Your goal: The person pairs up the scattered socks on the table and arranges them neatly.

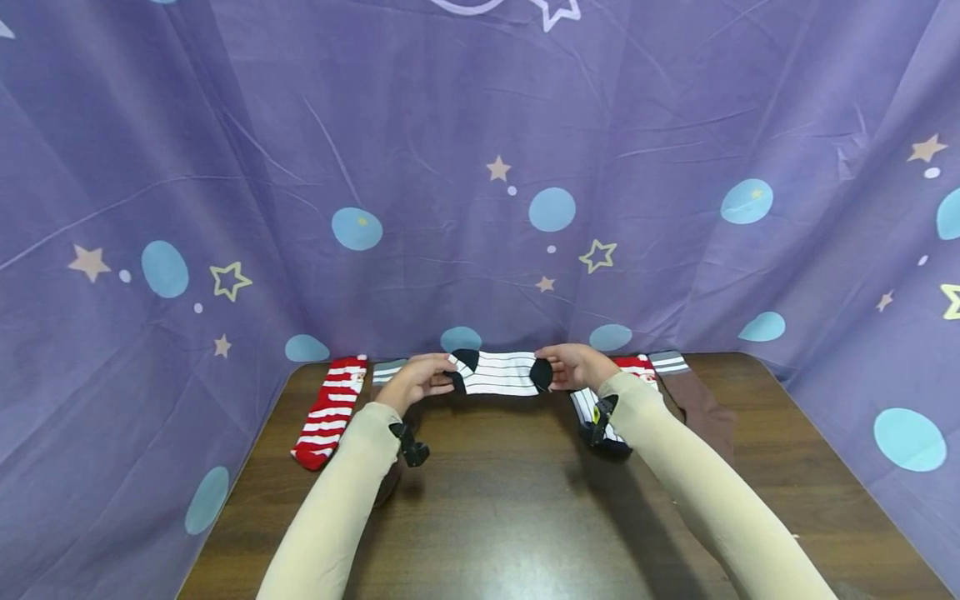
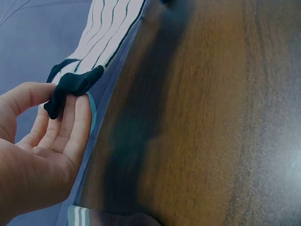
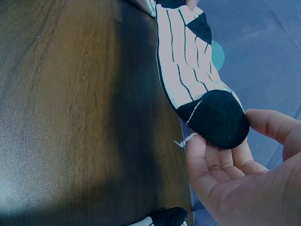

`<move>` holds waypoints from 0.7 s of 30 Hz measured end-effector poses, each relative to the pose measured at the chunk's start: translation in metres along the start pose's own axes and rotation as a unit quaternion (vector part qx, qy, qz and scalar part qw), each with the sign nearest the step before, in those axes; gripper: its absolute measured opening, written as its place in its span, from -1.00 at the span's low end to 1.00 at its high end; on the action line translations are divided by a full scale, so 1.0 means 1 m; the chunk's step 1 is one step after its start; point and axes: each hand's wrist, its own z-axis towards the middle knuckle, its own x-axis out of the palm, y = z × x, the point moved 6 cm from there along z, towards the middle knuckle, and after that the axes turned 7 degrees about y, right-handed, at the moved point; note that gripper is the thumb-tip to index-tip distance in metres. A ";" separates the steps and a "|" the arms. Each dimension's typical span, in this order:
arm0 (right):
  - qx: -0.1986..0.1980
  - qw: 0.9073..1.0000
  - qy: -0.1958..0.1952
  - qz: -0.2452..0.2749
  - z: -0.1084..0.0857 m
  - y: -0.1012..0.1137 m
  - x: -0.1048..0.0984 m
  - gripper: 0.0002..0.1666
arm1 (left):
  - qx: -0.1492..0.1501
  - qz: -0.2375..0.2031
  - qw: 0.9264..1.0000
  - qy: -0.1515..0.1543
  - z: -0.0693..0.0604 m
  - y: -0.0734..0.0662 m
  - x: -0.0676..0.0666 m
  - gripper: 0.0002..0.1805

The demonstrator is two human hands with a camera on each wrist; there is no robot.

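Note:
A white sock (image 1: pixel 502 372) with thin black stripes and black heel, toe and cuff is stretched level above the far part of the table, between both hands. My left hand (image 1: pixel 420 379) pinches its black cuff end between thumb and fingers; the left wrist view shows that black cuff (image 2: pixel 77 84) folded at the fingertips. At the other end, my right hand (image 1: pixel 577 367) pinches the rounded black toe (image 3: pixel 218 120), thumb on one edge and fingers beneath. A loose white thread (image 3: pixel 186 140) hangs by the toe.
A red-and-white striped sock (image 1: pixel 330 412) lies at left, with a grey-cuffed sock (image 1: pixel 387 367) partly behind my left hand. Near my right forearm are another striped sock (image 1: pixel 585 407), a red-and-white sock (image 1: pixel 636 364) and a brown sock (image 1: pixel 701 404). A purple curtain (image 1: pixel 450 275) backs the wooden table (image 1: pixel 480 492).

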 end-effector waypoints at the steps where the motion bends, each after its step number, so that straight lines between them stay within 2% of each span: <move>1: 0.002 1.000 0.001 0.001 0.001 -0.001 0.000 -0.83 | -0.001 0.004 1.000 0.003 0.000 0.001 0.000 -0.43; 5: 0.005 1.000 0.009 -0.002 0.004 -0.005 0.001 -0.83 | 0.001 0.012 1.000 0.013 -0.001 0.003 -0.002 -0.31; 11: -0.006 1.000 0.008 -0.007 0.009 -0.013 0.001 -0.86 | 0.007 0.022 1.000 0.016 -0.004 0.007 -0.006 -0.38; 16: -0.018 1.000 0.003 -0.020 0.013 -0.019 0.001 -0.89 | 0.016 0.052 0.998 0.016 -0.005 0.010 -0.008 -0.43; 21: -0.026 0.999 -0.018 -0.025 0.018 -0.025 -0.001 -0.89 | 0.027 0.081 0.996 -0.002 -0.005 0.013 -0.007 -0.44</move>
